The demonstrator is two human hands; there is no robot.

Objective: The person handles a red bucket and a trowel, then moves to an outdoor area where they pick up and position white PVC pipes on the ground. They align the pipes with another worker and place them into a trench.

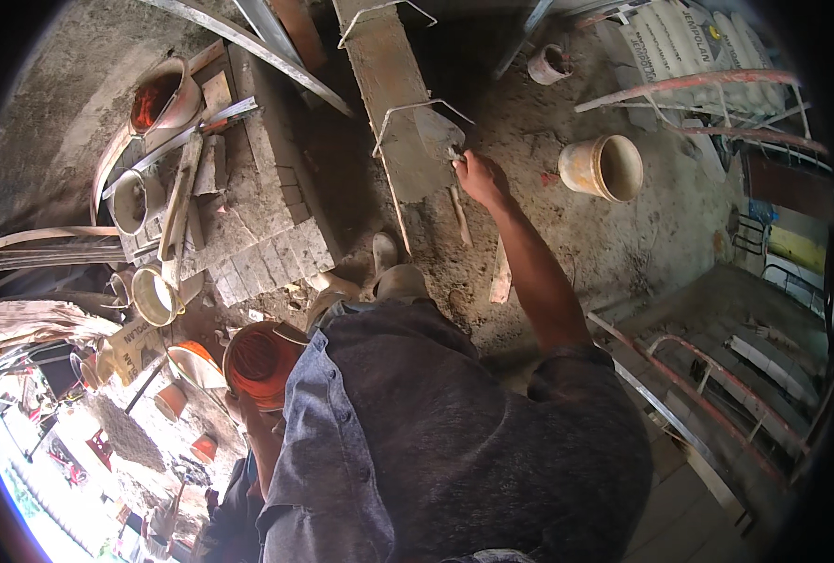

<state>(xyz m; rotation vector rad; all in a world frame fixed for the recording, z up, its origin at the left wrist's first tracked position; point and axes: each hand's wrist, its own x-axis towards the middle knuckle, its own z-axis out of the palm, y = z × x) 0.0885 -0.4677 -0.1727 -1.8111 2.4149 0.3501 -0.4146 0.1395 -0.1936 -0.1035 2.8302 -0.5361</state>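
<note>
My right hand (pixel 481 180) is closed on the handle of a pale mortar trowel (pixel 440 131), its blade lying at the right side of a long narrow strip of wet grey mortar (pixel 384 75). Bent metal clamps (pixel 407 106) cross this strip, and a thin wooden batten (pixel 396 220) runs along its left edge. Down at the left, by my body, my left hand (pixel 240 408) grips an orange bucket (pixel 265 364), reddish inside, with its fingers partly hidden.
Stacked grey blocks (pixel 267 258) with planks and buckets (pixel 159 296) stand left. A white bucket (pixel 600 169) and smaller pail (pixel 548 64) sit right. Red scaffold frames (pixel 694 366) and stacked white sacks (pixel 684 52) line the right side. Loose wood (pixel 500 272) lies on the dirty floor.
</note>
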